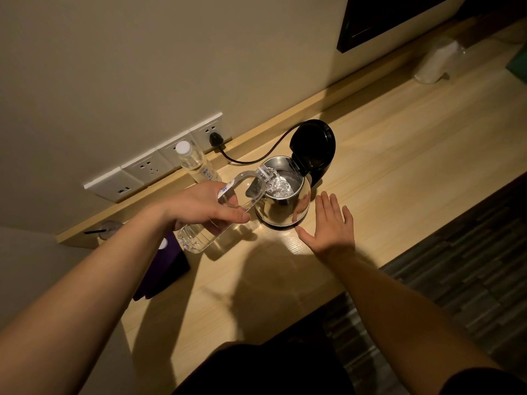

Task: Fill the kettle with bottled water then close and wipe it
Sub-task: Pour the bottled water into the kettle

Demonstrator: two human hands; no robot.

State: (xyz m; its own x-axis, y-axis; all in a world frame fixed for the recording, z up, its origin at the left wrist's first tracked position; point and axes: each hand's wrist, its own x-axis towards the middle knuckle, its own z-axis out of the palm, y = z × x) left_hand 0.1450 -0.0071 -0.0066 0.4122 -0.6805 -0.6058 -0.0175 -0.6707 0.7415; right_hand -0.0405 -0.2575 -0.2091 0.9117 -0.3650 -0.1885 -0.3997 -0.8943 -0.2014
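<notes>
- I am pouring: left hand [204, 205] gripping tilted bottle [225, 212], mouth over open kettle [282, 195] at frame centre on desk [399, 155].
- Right hand [328, 226] hovering spread, empty, beside kettle.
- I am advising a steady tilt.

Left hand [205, 208] tipping clear water bottle [225, 212] into open steel kettle [285, 195] on wooden desk [399, 155], black lid [313, 146] raised; right hand [328, 226] flat, fingers spread, just beside kettle; second capped bottle [194, 163] near wall sockets [148, 166]
</notes>
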